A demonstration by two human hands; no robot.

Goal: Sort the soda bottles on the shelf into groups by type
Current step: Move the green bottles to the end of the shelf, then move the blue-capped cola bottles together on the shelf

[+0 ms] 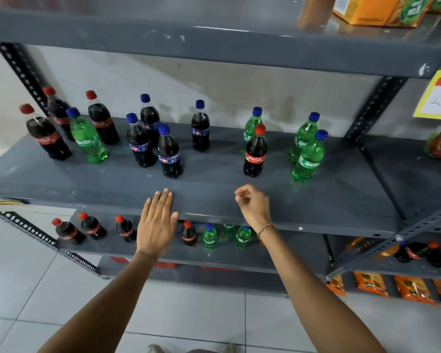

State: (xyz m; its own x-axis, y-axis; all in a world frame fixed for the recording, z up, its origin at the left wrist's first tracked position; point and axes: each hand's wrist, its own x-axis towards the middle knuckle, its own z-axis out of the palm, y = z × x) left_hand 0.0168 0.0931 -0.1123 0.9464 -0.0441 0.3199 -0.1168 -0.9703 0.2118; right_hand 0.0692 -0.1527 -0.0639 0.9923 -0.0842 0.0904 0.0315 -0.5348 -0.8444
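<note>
On the grey middle shelf (214, 197) stand mixed soda bottles. At the left are three red-capped cola bottles (47, 135) with one green Sprite bottle (87, 138) among them. Several blue-capped dark cola bottles (168, 154) fill the middle. At the right a red-capped Coca-Cola bottle (255, 152) stands in front of a Sprite bottle, beside two more Sprite bottles (308, 159). My left hand (157, 222) lies flat and open on the shelf's front edge. My right hand (253, 205) hovers with loosely curled fingers just below the Coca-Cola bottle, holding nothing.
A lower shelf (138, 253) carries small cola bottles (69, 231) and green bottles (210, 236). Orange boxes (374, 8) sit on the top shelf. Orange packets (369, 284) lie low at the right. A yellow price sign (438, 98) hangs at the right. Perforated uprights frame the bay.
</note>
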